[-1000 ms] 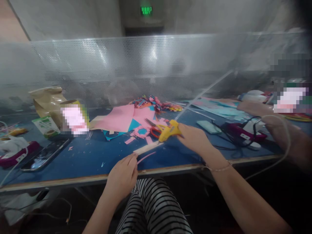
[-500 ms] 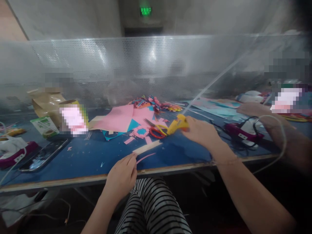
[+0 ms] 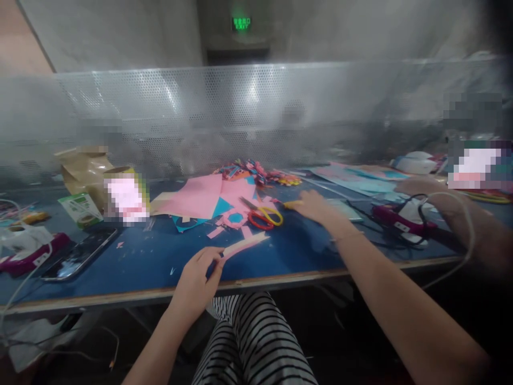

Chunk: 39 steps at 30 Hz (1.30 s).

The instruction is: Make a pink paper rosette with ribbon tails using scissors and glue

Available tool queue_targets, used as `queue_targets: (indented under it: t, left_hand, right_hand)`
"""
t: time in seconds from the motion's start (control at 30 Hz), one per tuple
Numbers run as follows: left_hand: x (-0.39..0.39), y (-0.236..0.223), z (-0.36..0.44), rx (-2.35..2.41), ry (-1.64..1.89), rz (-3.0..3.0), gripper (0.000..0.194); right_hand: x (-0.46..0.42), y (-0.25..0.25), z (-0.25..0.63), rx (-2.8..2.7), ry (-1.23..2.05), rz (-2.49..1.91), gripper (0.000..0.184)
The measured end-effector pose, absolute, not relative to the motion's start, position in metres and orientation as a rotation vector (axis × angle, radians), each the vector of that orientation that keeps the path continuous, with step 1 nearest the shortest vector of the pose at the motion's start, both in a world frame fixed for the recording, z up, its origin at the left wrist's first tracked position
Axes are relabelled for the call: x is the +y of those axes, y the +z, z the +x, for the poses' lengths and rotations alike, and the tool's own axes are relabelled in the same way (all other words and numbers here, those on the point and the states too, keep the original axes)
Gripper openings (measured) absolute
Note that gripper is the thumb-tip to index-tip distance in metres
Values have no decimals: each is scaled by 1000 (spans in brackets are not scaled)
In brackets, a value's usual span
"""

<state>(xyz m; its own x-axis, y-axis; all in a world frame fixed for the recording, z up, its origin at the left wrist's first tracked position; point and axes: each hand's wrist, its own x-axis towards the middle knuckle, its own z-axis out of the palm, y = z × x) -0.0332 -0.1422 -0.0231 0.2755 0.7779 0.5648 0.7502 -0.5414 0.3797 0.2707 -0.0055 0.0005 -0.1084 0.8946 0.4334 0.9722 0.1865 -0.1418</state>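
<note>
The left hand (image 3: pixel 200 275) pinched the strip (image 3: pixel 245 245) between thumb and fingers near the front of the bench (image 3: pixel 140 272), its free end reaching just short of the scissors (image 3: pixel 257 209). The right hand (image 3: pixel 316 206) covered most of the glue gun (image 3: pixel 293 205), a yellow bit showing to the right of the scissors; whether those fingers gripped or had released it, I couldn't tell. Pink paper (image 3: pixel 196 195) lay behind the strip.

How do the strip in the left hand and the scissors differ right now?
The strip is pale and pink; the scissors have red and yellow handles. The left hand holds the strip; no hand holds the scissors. The strip is straight; the scissors end in looped handles. Both are multicoloured.
</note>
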Motion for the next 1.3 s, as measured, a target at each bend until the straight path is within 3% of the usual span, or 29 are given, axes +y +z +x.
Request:
queue_targets:
  t: [0.07,0.17,0.23,0.47,0.57,0.73,1.03,1.3]
  left_hand:
    - [-139,-11,-32,1585,1111,2361,19]
    - [-129,10,-24,1606,1093,2199,22]
    - [-119,21,-18,1549,1063,2134,22]
    - [-70,26,-6,1216,802,1807,19]
    - [-54,19,-9,1160,738,1826,18]
    - [-49,12,-12,1116,568,1832,14]
    - [-46,8,-13,1179,440,1902,21]
    - [-48,12,-17,1145,259,2175,16]
  right_hand:
    - [-18,14,249,-2096,-50,-1623,33]
    - [-43,33,216,-2174,690,-1105,38]
    - [-57,40,200,-2165,797,-955,41]
    - [-60,35,183,-2044,638,-1093,18]
    - [-51,30,187,-2019,755,-1189,11]
    - [-39,14,193,-1937,1040,-1157,10]
    - [-36,1,188,-1970,1040,-1157,10]
    - [-38,0,187,-2108,813,-1236,10]
